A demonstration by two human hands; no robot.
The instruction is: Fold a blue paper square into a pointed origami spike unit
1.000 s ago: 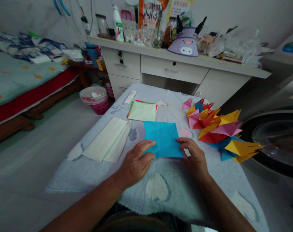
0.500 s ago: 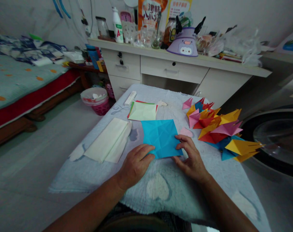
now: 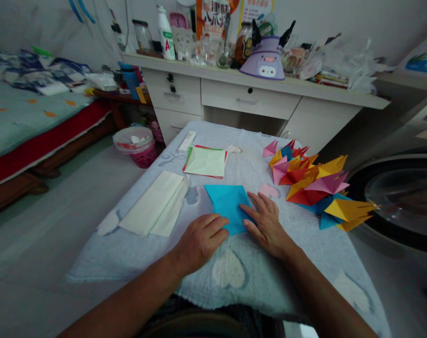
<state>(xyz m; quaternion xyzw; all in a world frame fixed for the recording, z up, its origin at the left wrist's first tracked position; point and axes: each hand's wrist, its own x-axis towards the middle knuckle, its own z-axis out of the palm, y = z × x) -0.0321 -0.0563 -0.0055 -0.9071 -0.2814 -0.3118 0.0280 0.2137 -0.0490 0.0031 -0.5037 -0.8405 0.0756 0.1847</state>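
A sheet of blue origami paper (image 3: pixel 227 202) lies on the cloth-covered table in front of me, its outline now a slanted four-sided shape. My left hand (image 3: pixel 204 239) has its fingers closed on the sheet's lower left edge. With fingers spread, my right hand (image 3: pixel 266 220) rests on the right side of the sheet and covers part of that edge. Beyond the blue sheet sits a small stack of paper squares (image 3: pixel 205 162), pale green on top with red and green edges below. Folded paper pieces (image 3: pixel 308 180) in yellow, red, pink and blue are heaped on the right.
A folded whitish cloth or paper (image 3: pixel 152 204) lies left of my hands, and a slim white box (image 3: pixel 187 142) near the far left corner. Behind the table stands a cluttered white desk (image 3: pixel 178 91). A pink bin (image 3: pixel 143 152) is on the floor; a washing machine (image 3: pixel 410 188) stands right.
The blue sheet has gone from a flat creased square to a smaller, slanted shape. My right hand has let go of its pinch on the edge and now lies spread on the paper.
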